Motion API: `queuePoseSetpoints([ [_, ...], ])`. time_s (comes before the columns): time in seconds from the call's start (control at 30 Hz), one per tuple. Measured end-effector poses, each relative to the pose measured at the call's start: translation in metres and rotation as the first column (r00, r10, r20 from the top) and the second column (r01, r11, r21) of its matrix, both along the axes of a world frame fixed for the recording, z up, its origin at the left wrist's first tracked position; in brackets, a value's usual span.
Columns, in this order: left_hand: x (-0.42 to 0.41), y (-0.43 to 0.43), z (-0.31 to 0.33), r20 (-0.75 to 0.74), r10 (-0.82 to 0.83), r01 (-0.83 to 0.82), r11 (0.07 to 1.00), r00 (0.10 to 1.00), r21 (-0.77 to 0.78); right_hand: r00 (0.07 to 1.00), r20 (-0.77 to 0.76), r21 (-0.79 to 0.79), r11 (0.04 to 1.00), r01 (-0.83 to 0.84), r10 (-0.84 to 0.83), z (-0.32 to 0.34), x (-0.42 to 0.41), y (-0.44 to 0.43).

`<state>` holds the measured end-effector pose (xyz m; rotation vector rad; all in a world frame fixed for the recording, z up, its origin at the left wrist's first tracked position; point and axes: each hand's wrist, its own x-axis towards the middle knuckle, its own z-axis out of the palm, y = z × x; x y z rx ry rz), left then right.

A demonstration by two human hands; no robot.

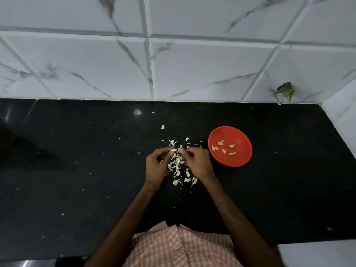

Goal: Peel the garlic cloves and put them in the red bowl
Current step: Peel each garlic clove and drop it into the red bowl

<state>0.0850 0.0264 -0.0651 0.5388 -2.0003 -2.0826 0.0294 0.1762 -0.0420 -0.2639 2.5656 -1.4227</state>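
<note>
Your left hand (157, 166) and right hand (198, 162) meet over a black counter (77, 170), fingertips of both pinching one garlic clove (173, 150). Just right of your right hand sits the red bowl (240, 160), holding several peeled cloves (223, 151). Papery skins (177, 166) litter the counter between your hands. A few pieces there may be unpeeled, so work likely remains.

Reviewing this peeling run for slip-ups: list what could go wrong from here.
1. The clove pinched between left hand and right hand hangs over the skin pile; dropped, it could get lost there.
2. Flakes clinging to the hands might ride into the red bowl with the peeled cloves.
</note>
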Motion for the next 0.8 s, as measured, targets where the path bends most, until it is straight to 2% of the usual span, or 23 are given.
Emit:
queuePoseSetpoints([
  [0.23, 0.001, 0.001, -0.001, 0.001, 0.015, -0.015, 1.000, 1.000, -0.002, 1.000, 0.003, -0.003, 1.000, -0.028, 0.028, -0.001, 0.001, 0.000],
  [0.37, 0.002, 0.001, 0.004, -0.008, 0.017, -0.017, 1.000, 1.000, -0.013, 0.998, -0.055, 0.011, 0.999, -0.031, 0.031, 0.002, 0.000, 0.000],
  [0.47, 0.002, -0.001, 0.004, -0.019, -0.014, 0.013, 0.998, 1.000, -0.058, 0.995, -0.094, -0.044, 0.999, -0.029, 0.025, 0.006, 0.001, -0.002],
  [0.6, 0.002, -0.004, 0.001, -0.005, -0.030, 0.029, 0.992, 1.000, -0.121, 0.996, -0.067, -0.116, 0.991, -0.068, 0.061, 0.008, 0.000, -0.003],
  [0.8, 0.000, -0.006, 0.001, 0.015, -0.032, 0.034, 0.988, 0.999, -0.147, 0.982, -0.120, -0.032, 0.988, -0.151, 0.146, 0.011, 0.003, -0.004],
])
